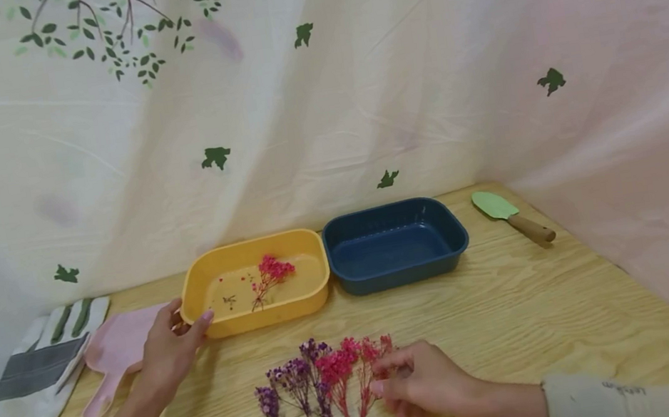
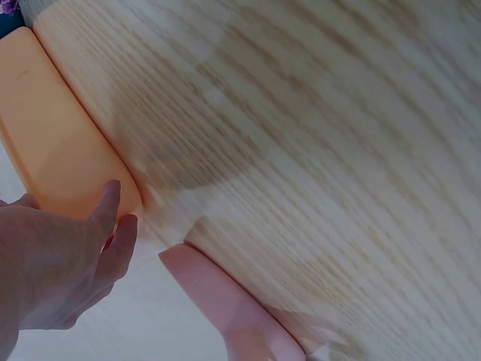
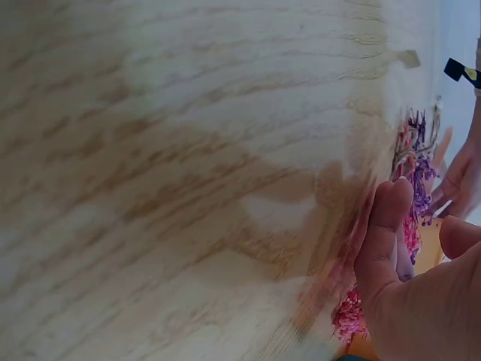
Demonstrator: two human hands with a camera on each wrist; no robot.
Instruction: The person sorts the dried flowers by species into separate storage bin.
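My left hand (image 1: 169, 345) grips the left front corner of a yellow tub (image 1: 297, 308), thumb by the front rim and fingers round the side. A sprig of pink dried flowers (image 1: 272, 269) lies in that tub with loose bits. On the table in front are small bunches of purple dried flowers (image 1: 295, 376) and pink dried flowers (image 1: 339, 366). My right hand (image 1: 428, 378) is at the rightmost pink bunch (image 1: 366, 377), fingers bent beside its stems. In the right wrist view, thumb and forefinger stand apart; the fingers partly hide the flowers (image 3: 349, 316).
A navy tub (image 1: 403, 277) stands against the yellow one's right side. Farther right lies a green trowel (image 1: 496, 204) with a wooden handle. A pink board (image 1: 123, 337) and a striped cloth (image 1: 30, 384) lie at the left. A printed curtain (image 1: 320, 110) hangs behind.
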